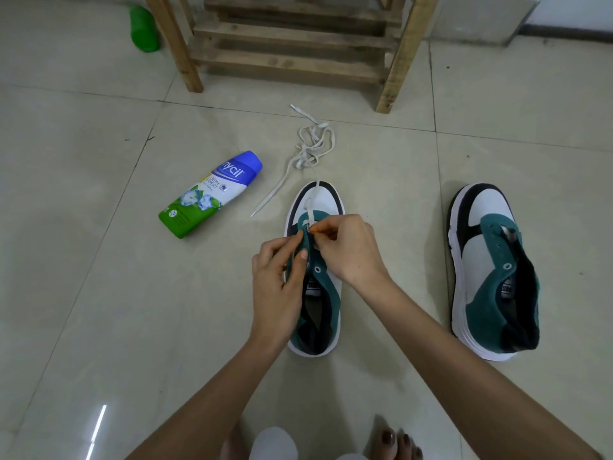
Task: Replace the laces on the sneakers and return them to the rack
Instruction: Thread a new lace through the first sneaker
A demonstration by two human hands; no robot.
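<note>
On the glossy, pale tiled floor (99,260) stood the middle sneaker (326,293), toe pointing away from the person. It had a smooth white toe cap, black side panels, a matte teal eyelet strip and collar, and a thick white sole. A flat white lace (300,162) lay in a loose tangle just beyond the toe. One strand ran back over the toe cap to the lowest eyelets, and another end trailed off to the left across the tile.

The second sneaker (491,270), of the same make and unlaced, sat well apart to the right with its metal-ringed eyelets bare. A rounded plastic powder bottle (209,194) with a blue cap and green base lay on its side to the left. A green bottle (144,28) lay farther off, beside a rough slatted wooden rack (292,38).

Both forearms reached forward and converged over the sneaker's throat. The left hand (275,280) was curled, thumb against fingers, pinching the teal eyelet flap. The right hand (348,247), wrist bent inward, pinched the lace between thumb and fingertips at an eyelet. Bare toes (394,439) with dark polish showed at the bottom edge.
</note>
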